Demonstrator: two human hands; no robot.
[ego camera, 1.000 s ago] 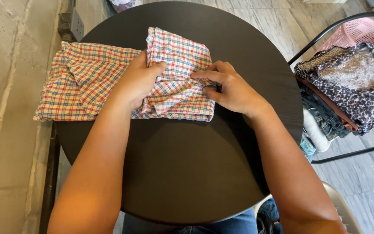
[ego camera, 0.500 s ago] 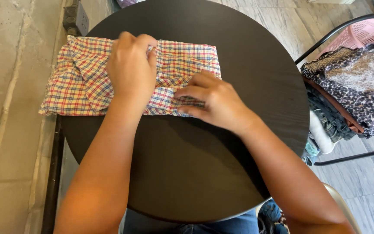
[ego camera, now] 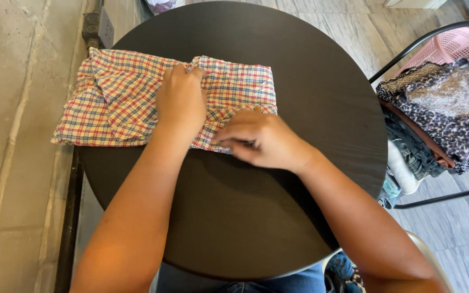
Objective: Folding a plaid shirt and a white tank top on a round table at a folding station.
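- Flat across the far left part of the round dark surface (ego camera: 278,217) lies a folded plaid garment (ego camera: 115,103) in red, blue and yellow checks, its left end hanging past the rim.
- The left hand (ego camera: 182,103) rests palm down on the middle of the cloth, fingers together and pointing away, gripping nothing.
- The right hand (ego camera: 261,140) sits at the garment's near right edge, fingers curled onto the fabric; whether they pinch it cannot be told.
- Right of the surface, a black-framed chair (ego camera: 430,201) carries a leopard-print cloth (ego camera: 451,108), with a pink basket (ego camera: 451,46) behind it.
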